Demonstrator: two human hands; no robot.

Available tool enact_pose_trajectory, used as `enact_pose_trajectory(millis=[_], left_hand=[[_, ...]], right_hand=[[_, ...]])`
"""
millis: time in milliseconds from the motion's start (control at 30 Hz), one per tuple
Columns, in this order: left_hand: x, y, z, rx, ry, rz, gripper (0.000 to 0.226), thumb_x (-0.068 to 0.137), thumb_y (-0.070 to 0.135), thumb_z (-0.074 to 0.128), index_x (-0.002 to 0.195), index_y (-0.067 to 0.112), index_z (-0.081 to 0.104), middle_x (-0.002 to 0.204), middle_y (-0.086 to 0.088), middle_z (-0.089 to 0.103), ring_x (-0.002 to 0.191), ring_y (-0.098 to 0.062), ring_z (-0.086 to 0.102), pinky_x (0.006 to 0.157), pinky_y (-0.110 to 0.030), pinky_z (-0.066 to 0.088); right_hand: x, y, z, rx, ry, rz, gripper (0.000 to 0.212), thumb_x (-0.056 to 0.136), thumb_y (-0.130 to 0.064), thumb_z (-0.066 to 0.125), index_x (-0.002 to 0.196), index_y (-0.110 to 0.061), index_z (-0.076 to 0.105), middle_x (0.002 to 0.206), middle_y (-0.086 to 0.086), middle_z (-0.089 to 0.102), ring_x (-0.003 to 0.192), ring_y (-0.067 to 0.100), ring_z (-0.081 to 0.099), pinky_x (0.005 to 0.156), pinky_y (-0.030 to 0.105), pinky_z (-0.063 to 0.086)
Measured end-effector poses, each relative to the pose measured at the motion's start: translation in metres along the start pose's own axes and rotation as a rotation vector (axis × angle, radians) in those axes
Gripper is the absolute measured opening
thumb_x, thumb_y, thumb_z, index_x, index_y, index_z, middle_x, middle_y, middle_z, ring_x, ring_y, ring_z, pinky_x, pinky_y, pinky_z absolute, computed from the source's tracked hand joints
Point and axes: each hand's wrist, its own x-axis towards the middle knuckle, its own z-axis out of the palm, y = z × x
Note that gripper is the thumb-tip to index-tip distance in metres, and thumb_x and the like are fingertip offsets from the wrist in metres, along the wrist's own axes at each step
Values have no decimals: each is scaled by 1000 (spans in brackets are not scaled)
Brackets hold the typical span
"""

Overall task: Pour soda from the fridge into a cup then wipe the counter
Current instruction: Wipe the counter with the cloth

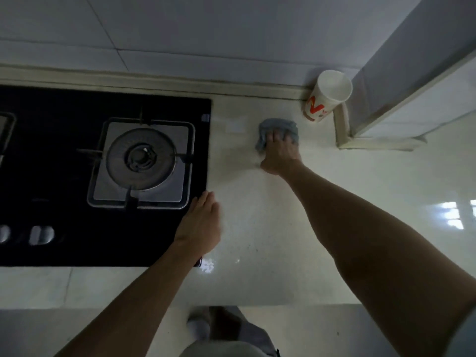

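Grey cloth (279, 126) under right hand (281, 153), cup (327, 97) just beyond

Black gas hob (64, 228), round burner (140, 158), white tiled wall (180, 29)

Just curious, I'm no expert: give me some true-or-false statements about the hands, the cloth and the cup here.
1. The right hand holds a cloth against the counter. True.
2. The cup lies on its side. False: it stands upright at the back, by the wall.
3. The left hand grips a bottle. False: it holds nothing and rests flat at the edge of the stove.
4. No pot sits on the burner. True.
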Motion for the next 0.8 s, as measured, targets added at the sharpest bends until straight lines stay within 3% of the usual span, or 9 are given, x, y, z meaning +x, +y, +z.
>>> enact_pose_trajectory(millis=[167,233,333,433,633,700,800], left_hand=[[-46,30,22,-11,47,109,30,78,17,43,100,7,62,119,-16,59,119,-31,50,111,-41,36],[-69,49,36,-89,62,114,30,74,14,46,95,6,66,118,-19,64,115,-32,57,108,-39,42],[-99,77,50,-196,85,101,34,78,10,55,110,2,65,135,-19,56,127,-32,50,110,-37,39],[-118,86,58,-170,77,80,40,85,12,49,124,6,56,145,-15,41,135,-29,37,111,-36,34],[-167,94,85,-186,72,-7,45,88,14,51,132,6,49,149,-13,37,138,-27,33,113,-34,33],[-175,98,88,-202,49,-23,50,90,17,49,138,8,42,153,-11,31,142,-25,27,117,-32,26],[-176,104,83,-273,65,-44,47,90,16,50,137,8,44,150,-8,33,138,-21,31,113,-28,28]], right_hand=[[-79,-2,29,29,-5,-82,96,79,-37,66,155,-16,11,161,11,13,147,39,9,119,53,17],[-117,-7,41,30,-25,-101,94,81,-38,63,155,-16,9,162,11,9,148,38,4,120,52,14],[-173,-17,63,54,-49,-136,93,82,-33,61,156,-17,7,163,11,3,149,36,-3,120,52,8],[-229,-23,86,65,-44,-180,91,81,-28,59,155,-17,8,163,11,2,149,37,-5,120,54,5],[-322,-20,124,18,-98,-233,86,89,-37,53,156,-17,3,164,10,-4,148,36,-13,120,53,-3],[-334,-20,130,15,-121,-226,85,90,-37,50,156,-17,1,163,10,-7,148,36,-15,120,53,-5],[-340,-21,134,-5,-117,-234,86,89,-32,50,156,-18,-1,163,9,-8,148,35,-16,120,53,-5]])
